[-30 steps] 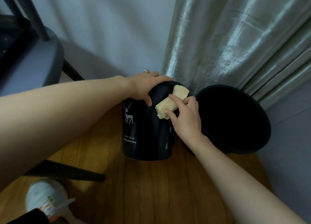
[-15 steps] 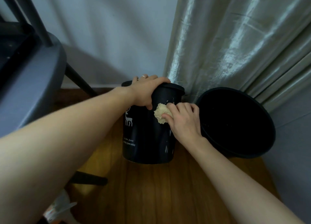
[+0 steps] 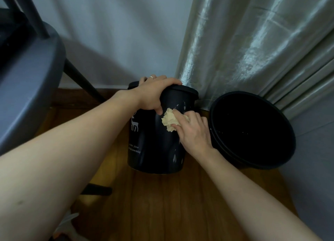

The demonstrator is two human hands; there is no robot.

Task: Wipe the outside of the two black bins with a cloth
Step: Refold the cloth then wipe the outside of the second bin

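The tall black plastic bin with a white deer print (image 3: pixel 155 143) stands upright on the brown wood-plank floor (image 3: pixel 180 204), just beside the wide, open black plastic bin (image 3: pixel 253 132), which leans toward the silvery curtain (image 3: pixel 253 41). Left hand (image 3: pixel 153 94) grips the tall bin's rim, fingers curled over the top, thumb on the wall. Right hand (image 3: pixel 193 130) presses a crumpled pale yellow cloth (image 3: pixel 169 120) against the upper side wall, fingers bunched on it. Judgement: bin is light, stiff and smooth, likely to slide or tip under rubbing, so the rim is the sound place to steady it. Cloth is soft and conforms to the curve. White streaks remain lower down.
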